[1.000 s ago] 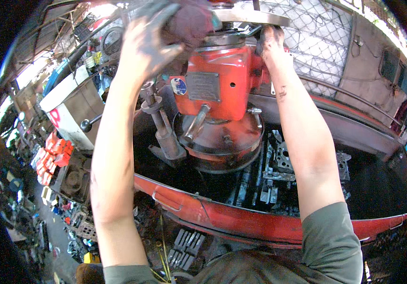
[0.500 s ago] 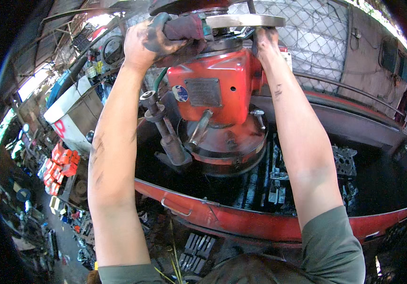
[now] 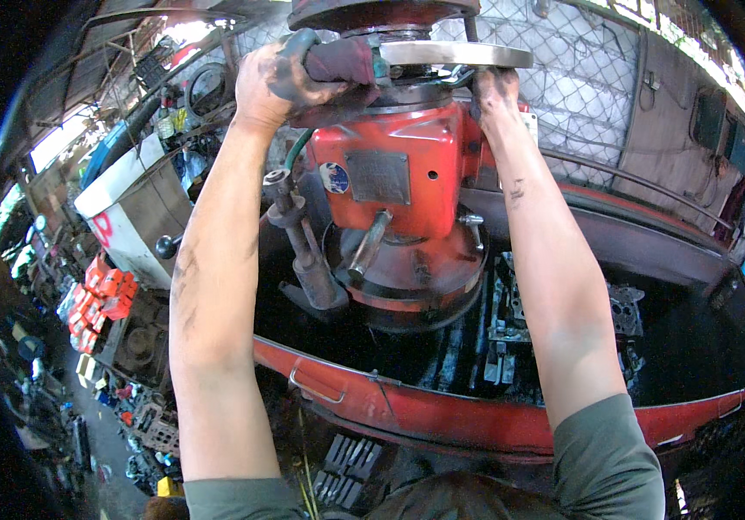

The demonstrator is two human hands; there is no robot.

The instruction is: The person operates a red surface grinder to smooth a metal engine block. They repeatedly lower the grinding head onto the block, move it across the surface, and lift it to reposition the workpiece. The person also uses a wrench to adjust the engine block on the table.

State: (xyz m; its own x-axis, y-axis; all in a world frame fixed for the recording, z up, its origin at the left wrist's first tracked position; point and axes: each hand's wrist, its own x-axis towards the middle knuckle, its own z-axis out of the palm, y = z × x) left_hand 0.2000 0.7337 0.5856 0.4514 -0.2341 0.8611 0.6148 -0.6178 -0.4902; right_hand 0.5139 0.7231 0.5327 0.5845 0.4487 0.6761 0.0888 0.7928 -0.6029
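Observation:
Raised at the top of the view, my left hand (image 3: 279, 85) wears dark grime and is closed round a dark maroon cloth bundle (image 3: 339, 62). The bundle presses against the left side of a shiny metal wheel (image 3: 459, 55). Under the wheel's right side, my right hand (image 3: 495, 90) is closed at the rim, its fingertips partly hidden. The wheel sits above a red machine head (image 3: 387, 139), which carries a metal nameplate (image 3: 378, 178) and a short projecting rod (image 3: 370, 244). Below the head is a round dark base (image 3: 403, 286).
A red-edged trough (image 3: 442, 418) surrounds the machine, with a metal engine part (image 3: 624, 309) inside at right. A upright steel shaft (image 3: 305, 247) stands left of the head. Further left are a white bin (image 3: 125, 212), orange boxes (image 3: 105, 295) and scattered parts. Wire mesh (image 3: 580, 95) covers the back wall.
The machine, wheel and both hands appear slightly lower in the view, the wheel a little further right. Both hands keep their places at the wheel.

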